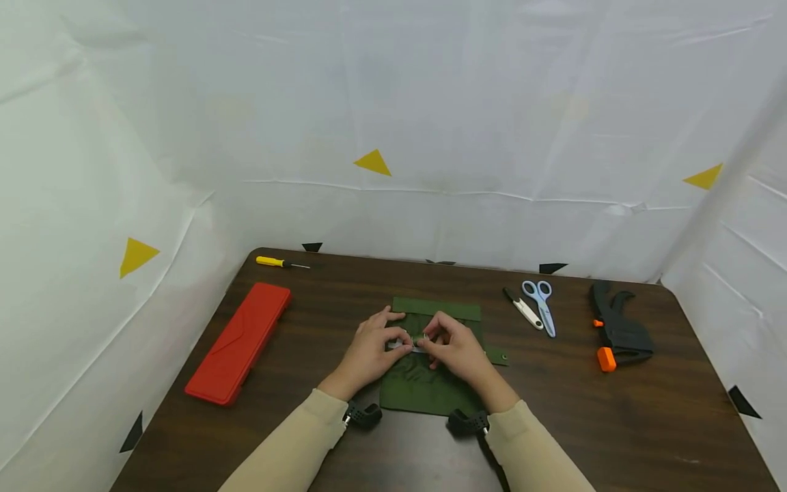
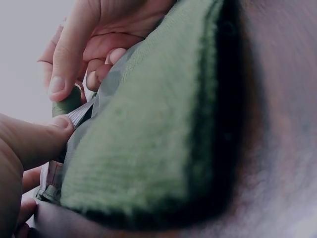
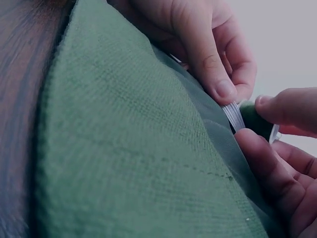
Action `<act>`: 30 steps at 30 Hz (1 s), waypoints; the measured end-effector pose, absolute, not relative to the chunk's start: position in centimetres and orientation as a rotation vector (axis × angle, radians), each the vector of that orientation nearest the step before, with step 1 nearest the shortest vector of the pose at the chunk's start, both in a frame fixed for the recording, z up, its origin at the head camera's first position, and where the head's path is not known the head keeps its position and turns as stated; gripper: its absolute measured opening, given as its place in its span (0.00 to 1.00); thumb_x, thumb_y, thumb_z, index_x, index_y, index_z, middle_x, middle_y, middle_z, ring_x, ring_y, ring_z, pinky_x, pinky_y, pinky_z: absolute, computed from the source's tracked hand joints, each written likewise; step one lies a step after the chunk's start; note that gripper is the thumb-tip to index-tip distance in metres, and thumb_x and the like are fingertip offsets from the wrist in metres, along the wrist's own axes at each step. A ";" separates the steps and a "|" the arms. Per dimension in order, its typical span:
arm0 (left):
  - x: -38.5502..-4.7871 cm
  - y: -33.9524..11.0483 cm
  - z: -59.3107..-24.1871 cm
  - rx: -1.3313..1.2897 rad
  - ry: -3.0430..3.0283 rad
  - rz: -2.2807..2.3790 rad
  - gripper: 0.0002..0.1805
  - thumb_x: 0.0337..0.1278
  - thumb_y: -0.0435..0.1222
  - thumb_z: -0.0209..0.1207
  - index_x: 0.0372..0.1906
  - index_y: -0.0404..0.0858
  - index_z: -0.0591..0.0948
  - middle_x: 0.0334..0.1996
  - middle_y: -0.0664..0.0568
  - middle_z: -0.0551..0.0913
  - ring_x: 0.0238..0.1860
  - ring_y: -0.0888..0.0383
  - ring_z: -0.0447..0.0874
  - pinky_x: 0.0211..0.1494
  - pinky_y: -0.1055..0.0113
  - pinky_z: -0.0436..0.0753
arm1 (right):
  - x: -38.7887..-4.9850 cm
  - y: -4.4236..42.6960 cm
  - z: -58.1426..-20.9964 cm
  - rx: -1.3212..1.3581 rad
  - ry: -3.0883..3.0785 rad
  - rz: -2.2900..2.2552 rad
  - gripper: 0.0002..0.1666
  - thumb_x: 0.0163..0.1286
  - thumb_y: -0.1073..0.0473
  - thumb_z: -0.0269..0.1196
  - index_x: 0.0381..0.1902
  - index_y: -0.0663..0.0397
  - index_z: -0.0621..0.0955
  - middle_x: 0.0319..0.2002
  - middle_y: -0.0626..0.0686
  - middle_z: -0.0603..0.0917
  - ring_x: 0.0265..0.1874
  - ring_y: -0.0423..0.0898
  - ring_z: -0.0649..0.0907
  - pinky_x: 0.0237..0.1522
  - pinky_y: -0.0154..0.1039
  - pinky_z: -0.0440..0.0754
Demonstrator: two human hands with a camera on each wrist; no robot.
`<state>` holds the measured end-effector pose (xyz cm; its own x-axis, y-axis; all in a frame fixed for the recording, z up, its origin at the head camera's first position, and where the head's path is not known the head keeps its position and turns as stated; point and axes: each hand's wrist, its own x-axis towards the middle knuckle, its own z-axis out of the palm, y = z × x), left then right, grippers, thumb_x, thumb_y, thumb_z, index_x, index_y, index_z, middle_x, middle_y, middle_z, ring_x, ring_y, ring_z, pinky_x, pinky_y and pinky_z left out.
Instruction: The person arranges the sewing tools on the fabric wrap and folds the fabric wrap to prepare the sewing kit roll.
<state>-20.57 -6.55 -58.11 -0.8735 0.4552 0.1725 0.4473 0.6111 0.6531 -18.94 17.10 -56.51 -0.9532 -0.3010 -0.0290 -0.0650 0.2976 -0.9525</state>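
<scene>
A green fabric case (image 1: 424,391) lies spread flat on the table, with a snap tab (image 1: 499,357) sticking out on its right. Across its middle runs a white elastic band (image 3: 234,116), which my left hand (image 1: 371,346) pinches between thumb and finger. Close beside it, my right hand (image 1: 460,350) holds a small spool of green thread (image 3: 253,119) by thumb and fingers, right against the elastic. Whether the spool is under the band cannot be told. In the left wrist view, the case's thick edge hides part of the work.
A red case (image 1: 241,345) lies at the left, and a yellow-handled screwdriver (image 1: 270,262) behind it. To the right are thread snips (image 1: 525,311), blue scissors (image 1: 542,304) and a black-and-orange clamp (image 1: 624,331). White sheeting encloses the brown table (image 1: 615,430).
</scene>
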 end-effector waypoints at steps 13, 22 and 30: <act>-21.0 -6.2 -58.1 0.806 2.817 1.177 0.04 0.70 0.46 0.72 0.37 0.58 0.88 0.74 0.49 0.80 0.88 0.38 0.58 0.84 0.29 0.59 | -19.5 17.5 -56.6 -0.324 2.362 -1.731 0.10 0.79 0.55 0.71 0.51 0.53 0.84 0.41 0.61 0.86 0.28 0.51 0.85 0.30 0.45 0.91; -20.8 -6.6 -58.2 0.811 2.814 1.176 0.05 0.70 0.46 0.71 0.37 0.58 0.86 0.73 0.51 0.82 0.87 0.38 0.59 0.83 0.29 0.60 | -19.1 17.0 -56.9 -0.316 2.384 -1.720 0.10 0.79 0.56 0.70 0.53 0.54 0.86 0.40 0.58 0.84 0.26 0.50 0.84 0.28 0.45 0.91; -20.7 -6.7 -58.6 0.811 2.825 1.187 0.05 0.72 0.47 0.70 0.37 0.59 0.85 0.73 0.51 0.81 0.87 0.38 0.59 0.83 0.29 0.59 | -19.2 16.8 -56.9 -0.375 2.436 -1.685 0.07 0.78 0.59 0.71 0.50 0.52 0.89 0.50 0.57 0.80 0.26 0.50 0.84 0.26 0.44 0.91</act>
<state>-20.73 -6.67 -58.59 -0.8687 0.4454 0.2169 0.4666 0.5885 0.6603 -19.18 16.83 -56.85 -0.9563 -0.2919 0.0138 -0.1159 0.3355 -0.9349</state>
